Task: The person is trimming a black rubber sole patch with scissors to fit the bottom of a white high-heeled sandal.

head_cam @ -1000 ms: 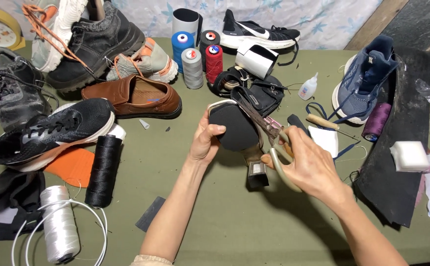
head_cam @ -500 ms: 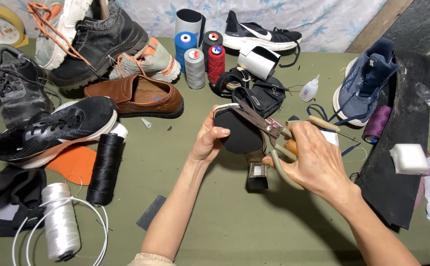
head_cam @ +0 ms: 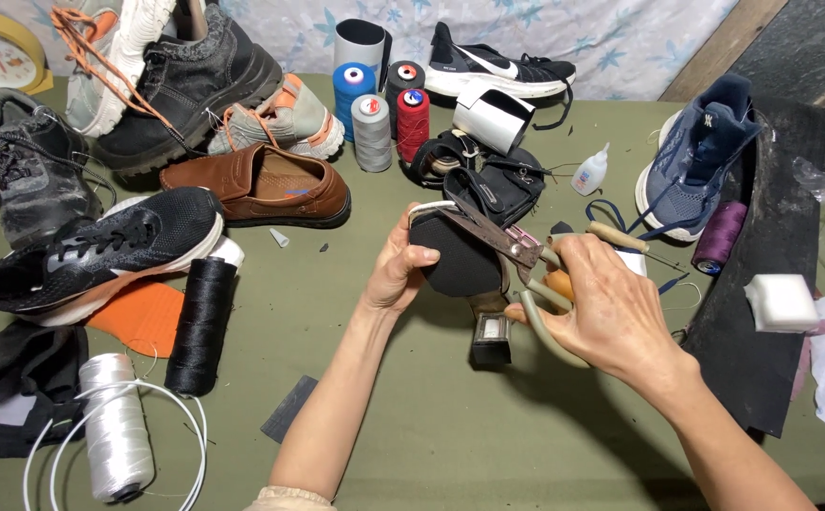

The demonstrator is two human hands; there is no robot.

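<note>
Head view, left hand (head_cam: 398, 270) grip clamped on one black sole (head_cam: 460, 260), right hand (head_cam: 606, 312) grip clamped on one scissors (head_cam: 498, 237)

Single head-worn view, looking steeply down and forward across the olive-green tabletop (head_cam: 412, 445) from the near edge. Both forearms enter from 6 o'clock; the left hand (head_cam: 401, 270) and right hand (head_cam: 611, 317) meet close to the lens at frame centre. A patterned cloth backdrop (head_cam: 621, 33) closes the far side at 12 o'clock. No second view shares the scene.
</note>
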